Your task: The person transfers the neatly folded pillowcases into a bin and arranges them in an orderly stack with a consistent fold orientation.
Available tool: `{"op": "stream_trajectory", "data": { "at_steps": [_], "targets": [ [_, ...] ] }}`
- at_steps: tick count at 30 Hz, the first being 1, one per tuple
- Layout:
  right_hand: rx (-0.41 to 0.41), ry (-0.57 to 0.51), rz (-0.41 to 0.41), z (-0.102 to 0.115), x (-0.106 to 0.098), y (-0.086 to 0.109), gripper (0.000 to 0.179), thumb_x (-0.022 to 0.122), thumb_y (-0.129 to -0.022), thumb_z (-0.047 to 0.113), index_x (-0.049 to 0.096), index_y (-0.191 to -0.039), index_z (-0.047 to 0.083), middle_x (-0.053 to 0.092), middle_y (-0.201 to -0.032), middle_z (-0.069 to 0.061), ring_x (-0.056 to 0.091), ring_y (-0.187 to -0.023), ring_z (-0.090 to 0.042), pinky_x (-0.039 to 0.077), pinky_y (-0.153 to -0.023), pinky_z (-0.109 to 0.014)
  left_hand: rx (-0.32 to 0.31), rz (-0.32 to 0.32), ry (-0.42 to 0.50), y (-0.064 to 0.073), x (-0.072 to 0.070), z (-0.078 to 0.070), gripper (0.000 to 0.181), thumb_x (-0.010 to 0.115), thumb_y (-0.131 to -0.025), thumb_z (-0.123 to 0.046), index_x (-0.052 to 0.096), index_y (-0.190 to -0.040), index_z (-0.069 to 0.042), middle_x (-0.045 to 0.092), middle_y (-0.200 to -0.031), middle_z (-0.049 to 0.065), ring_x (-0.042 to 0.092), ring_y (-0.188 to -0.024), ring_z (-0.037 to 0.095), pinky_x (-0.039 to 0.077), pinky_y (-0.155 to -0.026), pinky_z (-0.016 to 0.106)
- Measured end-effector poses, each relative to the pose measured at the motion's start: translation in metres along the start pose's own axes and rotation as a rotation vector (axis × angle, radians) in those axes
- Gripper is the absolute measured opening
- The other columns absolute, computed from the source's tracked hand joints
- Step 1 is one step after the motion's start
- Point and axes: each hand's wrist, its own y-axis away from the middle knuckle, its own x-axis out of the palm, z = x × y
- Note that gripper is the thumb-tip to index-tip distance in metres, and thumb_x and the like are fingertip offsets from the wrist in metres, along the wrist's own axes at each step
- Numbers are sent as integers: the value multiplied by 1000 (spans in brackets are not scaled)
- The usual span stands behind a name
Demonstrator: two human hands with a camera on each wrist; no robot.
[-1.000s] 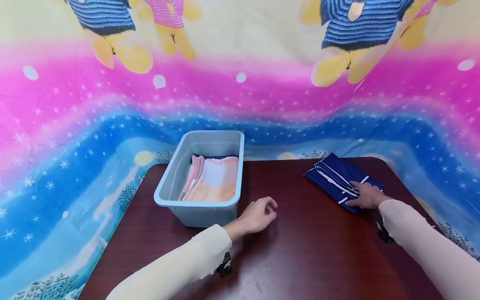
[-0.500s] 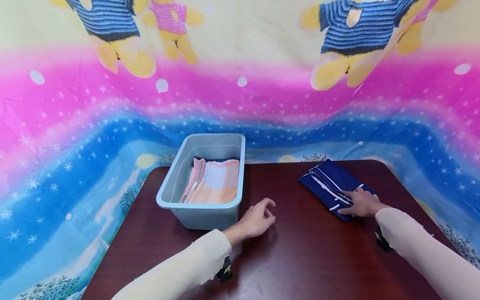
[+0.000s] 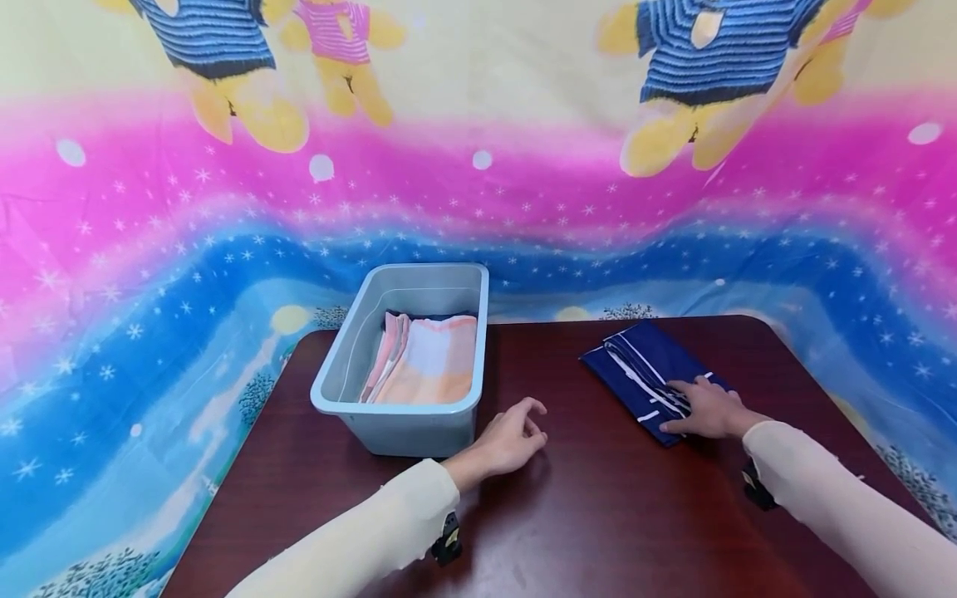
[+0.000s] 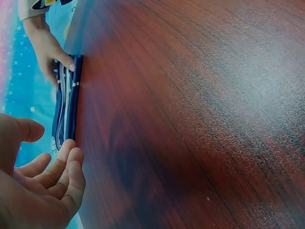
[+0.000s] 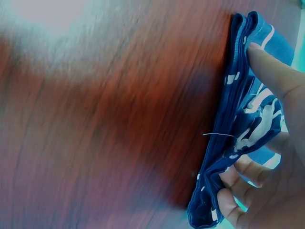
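Note:
My right hand (image 3: 710, 409) grips the near right part of a folded navy cloth (image 3: 643, 365) with white stripes, lying on the right of the table. In the right wrist view the thumb and curled fingers (image 5: 228, 205) stand on either side of a bunched part of the navy cloth (image 5: 217, 138). Just right of the grey bin (image 3: 407, 432), my left hand (image 3: 512, 436) hovers low near the table with loosely bent fingers and holds nothing. The left wrist view shows that hand (image 4: 43, 181) with the navy cloth (image 4: 69, 105) beyond it.
Inside the bin lies a folded peach, pink and white cloth (image 3: 429, 365), with a dark cloth edge behind it. The dark red wooden table (image 3: 598, 515) has a rounded far edge. A printed fabric backdrop (image 3: 553, 199) hangs behind and around it.
The right hand has drawn the folded navy cloth left and slightly nearer across the table. The left hand stays almost where it was; the view has tilted slightly.

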Motion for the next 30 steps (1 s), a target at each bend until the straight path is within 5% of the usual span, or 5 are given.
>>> {"op": "stream_trajectory", "data": {
  "at_steps": [12,21,30],
  "targets": [
    [-26,-79,-11,15,9,-2,97,78,-78,60,47,-144,-4,46,-136,-41,48,-121,-59,38,-95,-76,-29,-8,93,-1,5,4,36,63,-96,-14,56,-132,-10,70,-89,0,66,-73,11,51,-81,32],
    [-74,-109,-21,27,20,-1,95,80,-78,58,50,-140,-7,56,-123,-31,59,-107,-40,50,-93,-59,-32,-13,104,-5,14,5,34,63,-95,-15,59,-129,-12,72,-92,-1,64,-77,7,51,-81,32],
    [-103,-126,-29,44,19,5,91,81,-80,51,51,-139,-11,58,-119,-27,61,-102,-34,52,-91,-55,-41,-3,89,-10,20,10,28,64,-95,-14,64,-123,-8,71,-92,1,62,-77,8,51,-78,29]
  ]
}}
